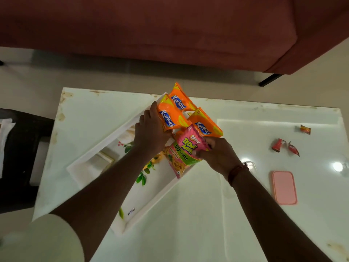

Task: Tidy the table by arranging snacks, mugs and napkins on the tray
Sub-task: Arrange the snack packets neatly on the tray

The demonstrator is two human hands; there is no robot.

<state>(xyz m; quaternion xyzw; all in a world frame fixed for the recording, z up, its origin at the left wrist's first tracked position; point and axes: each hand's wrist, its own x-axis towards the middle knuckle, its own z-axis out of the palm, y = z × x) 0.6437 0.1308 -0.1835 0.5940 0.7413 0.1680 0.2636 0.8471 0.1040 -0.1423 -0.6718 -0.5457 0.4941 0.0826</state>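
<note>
A white tray (98, 148) with a leaf print lies slanted on the white table (207, 214). Three orange Kurkure packets stand at its far corner. My left hand (151, 133) grips the nearest-left Kurkure packet (170, 118); a second Kurkure packet (180, 100) sits behind it and a third Kurkure packet (205, 124) to the right. My right hand (219, 155) holds a pink and green Bingo packet (184, 154) at the tray's right rim.
Three small red candy wrappers (278, 145) lie on the table at the right, near a pink lid (284, 187). A maroon sofa (151, 29) runs along the far side. A dark stool with white napkins (5, 133) stands at the left.
</note>
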